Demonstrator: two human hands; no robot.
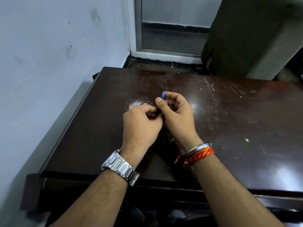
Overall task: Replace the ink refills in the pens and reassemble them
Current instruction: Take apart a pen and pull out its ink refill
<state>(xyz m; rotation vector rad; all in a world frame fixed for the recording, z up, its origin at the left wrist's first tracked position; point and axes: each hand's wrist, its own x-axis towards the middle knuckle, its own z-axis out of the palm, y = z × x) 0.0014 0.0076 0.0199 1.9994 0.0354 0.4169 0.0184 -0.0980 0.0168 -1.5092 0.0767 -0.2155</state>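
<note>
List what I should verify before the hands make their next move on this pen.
1. Right hand grips the pen, with its blue end sticking out above the fingers: ok.
2. Left hand pinches the pen's dark lower end where the hands meet: ok.
3. Refill seated inside: cannot tell, the hands cover the barrel.
4. Other loose pen parts accounted for: cannot tell, none shows in this view.
5. Work held over the table, so a dropped part would likely land on it: ok.
</note>
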